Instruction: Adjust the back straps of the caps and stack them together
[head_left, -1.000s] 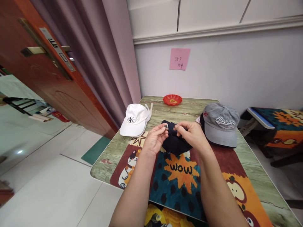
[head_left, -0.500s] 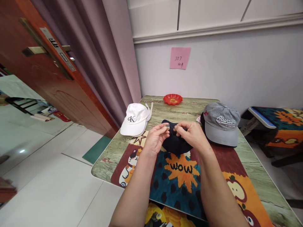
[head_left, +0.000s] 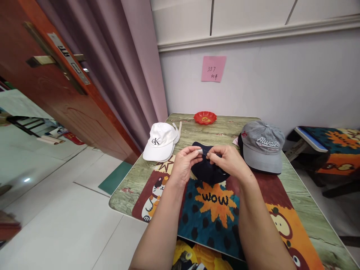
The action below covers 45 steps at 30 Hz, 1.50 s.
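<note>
A dark navy cap (head_left: 208, 173) lies on the patterned mat (head_left: 194, 221), its back strap (head_left: 205, 152) raised between my two hands. My left hand (head_left: 187, 161) pinches a small silvery metal buckle (head_left: 200, 151) at one end of this strap. From the other side, my right hand (head_left: 225, 158) grips the dark strap between thumb and forefinger, close to the buckle. The strap seems to reach the buckle, but whether it runs through it I cannot tell. Part of the cap is hidden behind my fingers.
Left of my hands sits a white cap (head_left: 160, 140); to the right, a grey cap (head_left: 263, 146) rests on other headwear. A red scalloped dish (head_left: 205, 117) stands at the back of the wood-patterned table (head_left: 126, 191). A pink note (head_left: 213, 69) is on the wall.
The strap now spans the gap between my hands and meets the buckle, which is more exposed and turned flatter. My right hand has shifted slightly. The other caps stay put.
</note>
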{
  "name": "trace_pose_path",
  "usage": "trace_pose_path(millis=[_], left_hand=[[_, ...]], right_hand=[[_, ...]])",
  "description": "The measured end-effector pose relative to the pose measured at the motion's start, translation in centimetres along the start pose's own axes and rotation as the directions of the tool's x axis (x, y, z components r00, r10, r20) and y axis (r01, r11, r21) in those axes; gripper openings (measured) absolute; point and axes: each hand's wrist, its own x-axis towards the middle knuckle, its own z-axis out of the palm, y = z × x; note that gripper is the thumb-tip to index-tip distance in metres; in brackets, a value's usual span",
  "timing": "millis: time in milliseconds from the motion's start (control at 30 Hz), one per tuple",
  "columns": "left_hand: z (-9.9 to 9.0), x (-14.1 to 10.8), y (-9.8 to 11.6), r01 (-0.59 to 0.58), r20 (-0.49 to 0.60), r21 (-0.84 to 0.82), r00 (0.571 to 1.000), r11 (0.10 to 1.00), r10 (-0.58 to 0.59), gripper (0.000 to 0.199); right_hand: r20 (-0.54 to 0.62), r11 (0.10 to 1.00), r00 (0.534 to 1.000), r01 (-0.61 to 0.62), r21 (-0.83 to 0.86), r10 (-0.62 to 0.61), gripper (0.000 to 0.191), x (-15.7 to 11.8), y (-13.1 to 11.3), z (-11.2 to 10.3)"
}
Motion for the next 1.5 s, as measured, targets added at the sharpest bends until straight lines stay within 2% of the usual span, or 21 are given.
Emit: trace_pose_path(millis=[167,500,833,967,1133,1300,1367,1500], left_hand=[[-0.1,0.1,-0.1,-0.019,0.005,0.055,1.0,0.998,0.019,0.029],[-0.3,0.3,-0.4,-0.088,-0.009,0.112,0.996,0.99,0.09,0.031],[0.2,0.0,-0.2,-0.1,-0.001,0.172,0.995,0.98,0.101,0.03],[0.3,0.1,-0.2,-0.109,-0.003,0.203,0.994,0.973,0.111,0.028],[-0.1,0.2,-0.4,-0.092,0.006,0.201,0.996,0.975,0.093,0.026],[-0.6,0.3,-0.4,-0.077,-0.005,0.195,0.997,0.978,0.08,0.022],[-0.8,0.3,-0.3,-0.081,0.004,0.204,0.997,0.976,0.081,0.023],[-0.9,0.2,-0.1,-0.082,0.1,0.222,0.993,0.972,0.061,0.024]], right_hand=[[-0.017,0.999,1.0,0.023,-0.027,-0.024,0.027,-0.1,0.1,-0.1],[-0.076,0.998,0.996,0.041,0.042,-0.038,0.02,0.1,0.0,0.5],[-0.019,0.998,0.998,0.055,-0.014,-0.056,0.017,0.3,0.6,0.0],[-0.015,0.996,1.0,0.017,0.086,-0.016,0.015,0.5,0.8,0.4],[-0.013,0.967,0.999,-0.035,0.254,0.04,0.023,0.6,0.9,0.9],[0.061,0.986,0.998,-0.033,0.165,0.023,0.02,0.1,0.9,0.0],[0.095,0.984,0.995,-0.035,0.177,0.018,0.019,-0.1,0.9,-0.4],[0.061,0.992,0.998,-0.014,0.128,0.006,0.017,-0.1,0.9,-0.6]])
